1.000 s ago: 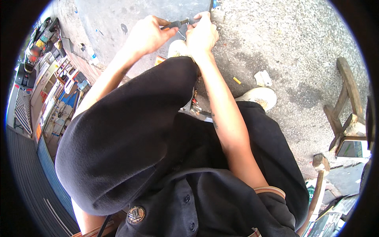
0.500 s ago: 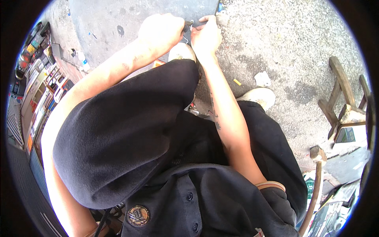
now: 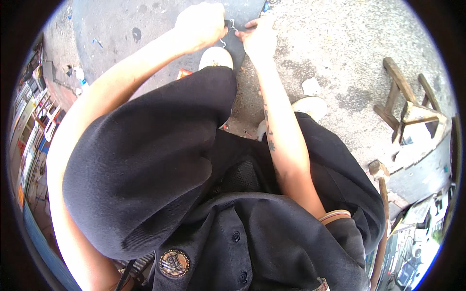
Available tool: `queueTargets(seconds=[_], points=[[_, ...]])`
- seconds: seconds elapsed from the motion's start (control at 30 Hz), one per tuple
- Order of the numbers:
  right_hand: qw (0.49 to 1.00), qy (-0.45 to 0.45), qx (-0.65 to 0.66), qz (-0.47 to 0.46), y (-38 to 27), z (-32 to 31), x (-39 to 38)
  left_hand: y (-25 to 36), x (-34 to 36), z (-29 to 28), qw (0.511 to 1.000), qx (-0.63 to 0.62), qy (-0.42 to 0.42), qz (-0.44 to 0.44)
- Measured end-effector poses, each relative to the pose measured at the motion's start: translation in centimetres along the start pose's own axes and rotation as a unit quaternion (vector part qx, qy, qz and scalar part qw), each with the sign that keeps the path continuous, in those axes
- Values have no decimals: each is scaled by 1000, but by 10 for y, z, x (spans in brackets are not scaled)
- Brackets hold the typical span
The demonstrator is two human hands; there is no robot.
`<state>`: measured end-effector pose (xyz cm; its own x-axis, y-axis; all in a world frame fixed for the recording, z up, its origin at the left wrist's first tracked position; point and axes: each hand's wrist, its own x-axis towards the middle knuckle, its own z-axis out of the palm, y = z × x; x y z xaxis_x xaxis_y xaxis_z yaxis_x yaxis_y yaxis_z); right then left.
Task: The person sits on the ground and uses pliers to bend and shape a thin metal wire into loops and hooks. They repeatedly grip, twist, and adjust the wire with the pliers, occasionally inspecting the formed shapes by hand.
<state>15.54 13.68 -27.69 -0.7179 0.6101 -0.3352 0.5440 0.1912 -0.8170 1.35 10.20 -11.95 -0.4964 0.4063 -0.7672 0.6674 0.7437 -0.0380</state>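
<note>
At the top of the head view my left hand (image 3: 199, 24) is closed round a dark tool (image 3: 226, 23), mostly hidden by the fingers. My right hand (image 3: 257, 36) is just right of it, its fingers apart and touching the grey slab (image 3: 107, 29) at its right edge. A thin, curly white strand (image 3: 233, 25) shows between the hands. My shoe (image 3: 216, 58) is just below them, under my black-clothed knee (image 3: 160, 126).
A wooden frame (image 3: 398, 82) stands on the rough ground at right, with a long-handled mallet (image 3: 379, 170) below it. A white scrap (image 3: 310, 87) lies beside my other shoe (image 3: 310, 107). Cluttered items (image 3: 43, 111) line the far left.
My left hand has turned over the dark tool and moved upward in the picture, covering most of it. My right fingers have spread a little. The view has shifted slightly.
</note>
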Motion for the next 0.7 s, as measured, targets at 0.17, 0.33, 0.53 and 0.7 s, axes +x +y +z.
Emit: queueTargets(seconds=[0.17, 0.33, 0.53, 0.7], points=[[994, 18, -2, -104, -46, -40, -8, -12, 15, 23, 977, -29, 121, 174], [883, -107, 374, 263, -116, -50, -24, -21, 25, 7, 970, -23, -3, 244], [770, -122, 521, 348, -146, -56, -13, -26, 25, -7, 888, -404, -217, -38], [736, -108, 514, 427, -150, -61, -5, -33, 14, 22, 756, -608, -209, -119]])
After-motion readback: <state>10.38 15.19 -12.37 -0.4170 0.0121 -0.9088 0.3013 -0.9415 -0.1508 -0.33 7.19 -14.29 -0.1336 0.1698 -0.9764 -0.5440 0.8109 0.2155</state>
